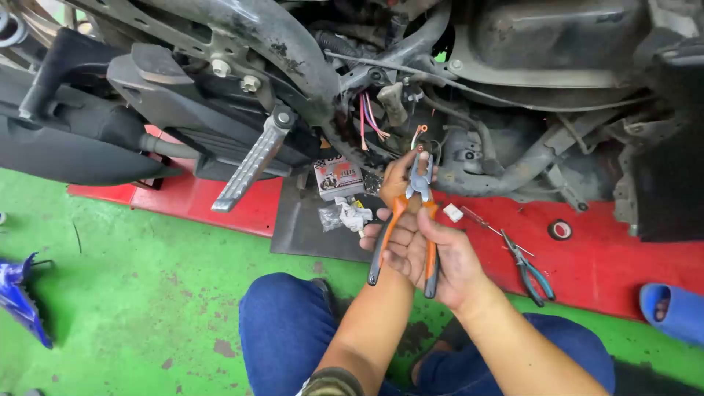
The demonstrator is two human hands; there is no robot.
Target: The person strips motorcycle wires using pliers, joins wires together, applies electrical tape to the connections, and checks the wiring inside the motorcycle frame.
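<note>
My right hand (433,257) is wrapped around the orange and black handles of a pair of pliers (419,180), whose jaws point up toward the underside of a scooter (308,66). Just behind the jaws, my left hand (396,183) pinches a thin orange wire (418,136) with a looped end. That wire rises to a bundle of red and pink wires (370,117) hanging from the frame. My knees in blue trousers (286,330) fill the bottom of the view.
A red ramp (623,257) carries blue-handled pliers (532,273), a tape roll (561,229), a thin screwdriver (480,221) and a small white piece (453,213). A small box (337,176) and crumpled plastic (350,217) lie on a dark mat. Folded footpeg (253,165) at left; blue slipper (671,308) at right.
</note>
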